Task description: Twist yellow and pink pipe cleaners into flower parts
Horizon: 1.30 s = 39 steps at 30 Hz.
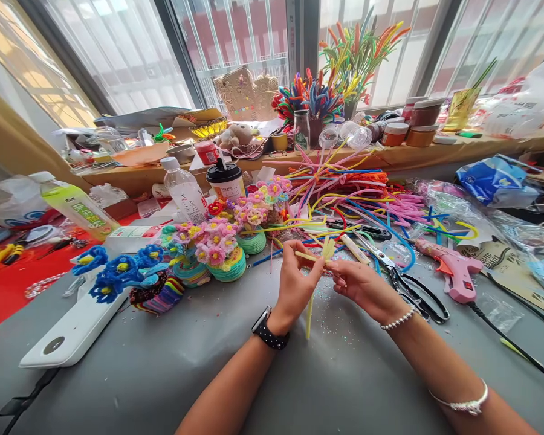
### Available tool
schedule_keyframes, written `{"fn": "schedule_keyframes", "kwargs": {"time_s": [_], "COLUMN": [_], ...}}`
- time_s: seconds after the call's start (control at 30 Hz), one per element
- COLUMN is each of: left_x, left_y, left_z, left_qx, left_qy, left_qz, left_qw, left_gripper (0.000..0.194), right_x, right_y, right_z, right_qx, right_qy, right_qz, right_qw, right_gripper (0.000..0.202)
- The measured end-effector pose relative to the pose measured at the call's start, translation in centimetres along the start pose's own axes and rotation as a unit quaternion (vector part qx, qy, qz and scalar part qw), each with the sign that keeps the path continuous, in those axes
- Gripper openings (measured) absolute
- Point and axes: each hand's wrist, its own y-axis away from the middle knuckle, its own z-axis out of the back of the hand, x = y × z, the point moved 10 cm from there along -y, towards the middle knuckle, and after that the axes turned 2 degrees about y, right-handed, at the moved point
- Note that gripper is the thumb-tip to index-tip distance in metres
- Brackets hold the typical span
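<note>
Pale yellow pipe cleaners [329,249] are pinched together at the middle of the table, their short ends fanned upward and one length hanging below. My left hand [297,281], with a dark watch on its wrist, is closed around them. From the other side my right hand [367,289] pinches the same bunch with thumb and fingers. Just right of my right hand lie large black-handled scissors [410,284]. Several pipe-cleaner flowers stand to the left: a pink bunch [215,241] in a teal coiled pot and blue ones [120,272] in a striped pot.
Loose pipe cleaners [367,187] are heaped behind my hands. A pink glue gun [453,269] with a trailing cord lies at the right. A white long device [75,326] is at the left, near bottles [79,208] and a lidded cup [225,181]. Jars [421,127] line the windowsill.
</note>
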Motion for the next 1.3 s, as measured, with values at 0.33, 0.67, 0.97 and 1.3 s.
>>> {"fn": "schedule_keyframes", "kwargs": {"time_s": [0.33, 0.67, 0.97, 1.3], "left_x": [1.6, 2.2, 4.2, 3.1], "left_y": [-0.1, 0.1, 0.8, 1.2], "left_z": [0.0, -0.4, -1.7, -4.0], "left_qx": [-0.009, 0.000, 0.056, 0.190], "left_qy": [0.090, 0.139, 0.125, 0.161], "left_qz": [0.082, 0.125, 0.244, 0.218], "left_qw": [0.993, 0.982, 0.960, 0.944], "left_gripper": [0.033, 0.033, 0.028, 0.021], "right_x": [2.2, -0.7, 0.0, 0.1], "right_y": [0.4, -0.3, 0.3, 0.6], "right_z": [0.8, -0.9, -0.2, -1.2], "right_qx": [-0.035, 0.031, 0.042, 0.126], "right_qy": [0.103, -0.090, -0.050, -0.036], "right_qz": [0.082, -0.001, -0.032, -0.031], "right_qw": [0.991, 0.995, 0.997, 0.991], "right_gripper": [0.023, 0.018, 0.015, 0.017]}}
